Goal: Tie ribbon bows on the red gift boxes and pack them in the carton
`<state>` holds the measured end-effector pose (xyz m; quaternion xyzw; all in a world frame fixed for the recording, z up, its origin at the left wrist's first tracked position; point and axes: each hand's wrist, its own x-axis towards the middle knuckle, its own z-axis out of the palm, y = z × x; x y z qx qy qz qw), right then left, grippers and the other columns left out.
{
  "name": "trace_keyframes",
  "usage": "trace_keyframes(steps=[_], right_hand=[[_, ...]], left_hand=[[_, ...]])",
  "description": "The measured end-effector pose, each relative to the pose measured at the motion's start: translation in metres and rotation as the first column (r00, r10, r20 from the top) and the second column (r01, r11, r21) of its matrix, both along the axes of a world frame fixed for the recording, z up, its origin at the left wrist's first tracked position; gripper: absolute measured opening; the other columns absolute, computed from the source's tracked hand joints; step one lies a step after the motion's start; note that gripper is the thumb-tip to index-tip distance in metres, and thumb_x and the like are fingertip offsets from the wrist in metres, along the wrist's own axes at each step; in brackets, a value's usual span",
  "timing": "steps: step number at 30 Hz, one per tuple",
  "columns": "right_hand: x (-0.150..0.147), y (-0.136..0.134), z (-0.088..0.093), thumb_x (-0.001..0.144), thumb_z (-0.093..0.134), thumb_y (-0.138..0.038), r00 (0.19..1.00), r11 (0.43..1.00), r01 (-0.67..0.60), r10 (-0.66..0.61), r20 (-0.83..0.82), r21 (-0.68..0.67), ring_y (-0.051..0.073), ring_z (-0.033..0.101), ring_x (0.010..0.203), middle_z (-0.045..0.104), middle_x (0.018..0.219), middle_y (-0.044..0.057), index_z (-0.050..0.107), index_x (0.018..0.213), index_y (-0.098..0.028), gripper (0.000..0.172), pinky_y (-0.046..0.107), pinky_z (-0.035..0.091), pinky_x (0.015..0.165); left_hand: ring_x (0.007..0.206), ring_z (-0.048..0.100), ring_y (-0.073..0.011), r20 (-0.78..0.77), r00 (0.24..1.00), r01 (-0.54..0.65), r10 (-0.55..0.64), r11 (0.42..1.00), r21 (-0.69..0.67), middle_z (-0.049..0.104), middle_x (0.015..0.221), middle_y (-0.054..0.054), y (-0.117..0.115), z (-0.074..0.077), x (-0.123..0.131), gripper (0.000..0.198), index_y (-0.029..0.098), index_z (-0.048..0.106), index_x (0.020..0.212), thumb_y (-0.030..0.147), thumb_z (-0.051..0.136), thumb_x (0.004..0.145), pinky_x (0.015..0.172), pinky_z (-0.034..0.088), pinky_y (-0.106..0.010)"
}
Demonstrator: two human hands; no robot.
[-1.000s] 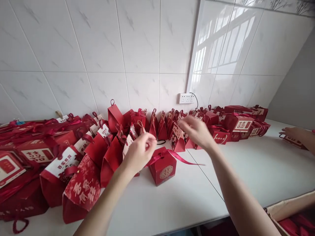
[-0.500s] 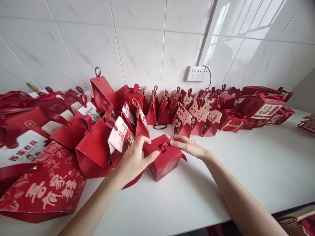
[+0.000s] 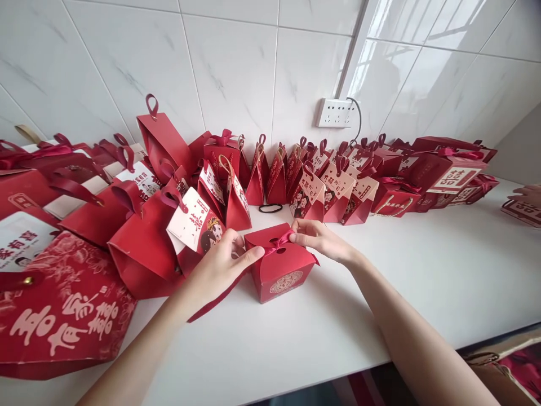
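A red gift box point(image 3: 282, 269) with a round printed medallion on its front stands on the white counter in front of me. Across its top, by two dark holes, runs a dark pink satin ribbon point(image 3: 278, 244). My left hand point(image 3: 226, 260) pinches the ribbon at the box's left edge, and a long tail trails below that hand toward the counter. On the other side, my right hand point(image 3: 322, 241) grips the ribbon's right part between thumb and fingertips. A short ribbon end shows at the box's right corner.
Red gift boxes point(image 3: 143, 254) with ribbon loops crowd the left side; pale-topped ones point(image 3: 338, 186) stand behind. Larger boxes point(image 3: 448, 175) are stacked at the back right. A black band point(image 3: 270, 208) lies behind my box. A power strip point(image 3: 337, 113) hangs on the tiled wall.
My left hand has moved left, drawing the ribbon across the box top. The box has turned slightly, showing more of its front medallion. My right hand still pinches the ribbon.
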<state>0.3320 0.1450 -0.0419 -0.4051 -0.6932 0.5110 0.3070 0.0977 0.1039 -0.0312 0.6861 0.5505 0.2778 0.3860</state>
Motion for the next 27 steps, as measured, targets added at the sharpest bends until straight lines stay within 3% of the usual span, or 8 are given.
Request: trace_keyframes(steps=[3,6,9,12,16,21,24,27], right_hand=[[0.002,0.001,0.000,0.074,0.066,-0.052,1.000,1.000,-0.025,0.025,0.004,-0.018,0.012,0.042,0.061,0.051,0.065,-0.002,0.042,0.062,-0.019,0.042,0.026,0.029,0.058],[0.001,0.000,0.001,0.069,0.070,-0.049,0.999,0.999,0.027,-0.026,-0.037,0.023,0.014,0.046,0.068,0.055,0.073,0.000,0.044,0.070,-0.020,0.039,0.026,0.032,0.062],[0.002,0.000,0.001,0.070,0.070,-0.042,0.996,0.999,0.026,-0.023,-0.082,0.037,0.016,0.049,0.075,0.057,0.080,0.000,0.045,0.082,-0.021,0.035,0.027,0.034,0.065],[0.004,0.002,0.000,0.075,0.060,-0.037,0.999,1.000,-0.018,0.018,-0.039,-0.011,0.012,0.042,0.064,0.050,0.068,-0.003,0.045,0.075,-0.020,0.023,0.026,0.030,0.059],[0.007,0.002,0.002,0.075,0.056,-0.036,0.998,0.998,-0.057,0.057,-0.031,0.012,0.010,0.033,0.057,0.039,0.059,-0.005,0.041,0.062,-0.019,0.026,0.026,0.024,0.055],[0.014,0.002,0.005,0.071,0.060,-0.032,0.986,0.990,-0.141,0.140,-0.094,-0.003,0.008,0.027,0.051,0.033,0.054,-0.006,0.036,0.052,-0.019,0.033,0.026,0.019,0.050],[0.019,0.001,0.005,0.078,0.055,-0.043,0.984,0.986,-0.149,0.141,-0.108,-0.072,0.006,0.023,0.043,0.033,0.046,-0.007,0.043,0.056,-0.019,0.035,0.025,0.014,0.044],[0.021,0.000,0.005,0.083,0.046,-0.059,0.992,0.990,-0.119,0.114,-0.062,-0.072,0.006,0.022,0.037,0.031,0.037,-0.008,0.044,0.056,-0.019,0.048,0.025,0.012,0.040]], left_hand=[[0.077,0.058,-0.0180,0.101,0.993,0.070,-0.063,0.996,-0.062,0.058,0.083,-0.001,0.001,-0.001,-0.001,0.042,0.020,0.048,0.082,0.060,0.057,0.075,0.067,0.043,-0.029],[0.066,0.056,-0.0137,0.201,0.972,0.139,-0.118,0.985,-0.097,0.056,0.077,0.000,0.003,-0.003,0.000,0.040,0.018,0.050,0.077,0.057,0.057,0.077,0.060,0.041,-0.026],[0.044,0.040,-0.0056,0.245,0.962,0.163,-0.121,0.974,-0.158,0.045,0.063,0.005,0.007,-0.005,-0.002,0.040,0.018,0.049,0.073,0.057,0.060,0.076,0.044,0.027,-0.022],[0.038,0.028,-0.0031,0.241,0.960,0.199,-0.144,0.955,-0.222,0.034,0.052,0.009,0.011,-0.008,-0.007,0.040,0.017,0.048,0.066,0.054,0.062,0.075,0.042,0.016,-0.022],[0.039,0.032,-0.0038,0.255,0.947,0.248,-0.193,0.947,-0.205,0.037,0.050,0.008,0.015,-0.012,-0.013,0.039,0.017,0.048,0.064,0.052,0.059,0.079,0.045,0.019,-0.023],[0.054,0.049,-0.0094,0.329,0.918,0.275,-0.219,0.952,-0.132,0.050,0.058,0.003,0.014,-0.012,-0.009,0.039,0.018,0.050,0.062,0.051,0.058,0.080,0.055,0.036,-0.025],[0.060,0.052,-0.0107,0.377,0.903,0.270,-0.205,0.954,-0.128,0.054,0.063,0.002,0.013,-0.009,-0.007,0.036,0.018,0.055,0.062,0.049,0.059,0.081,0.060,0.040,-0.025],[0.055,0.051,-0.0097,0.425,0.886,0.293,-0.184,0.934,-0.206,0.052,0.059,0.003,0.014,-0.008,-0.007,0.033,0.018,0.058,0.064,0.047,0.061,0.079,0.057,0.040,-0.025]])
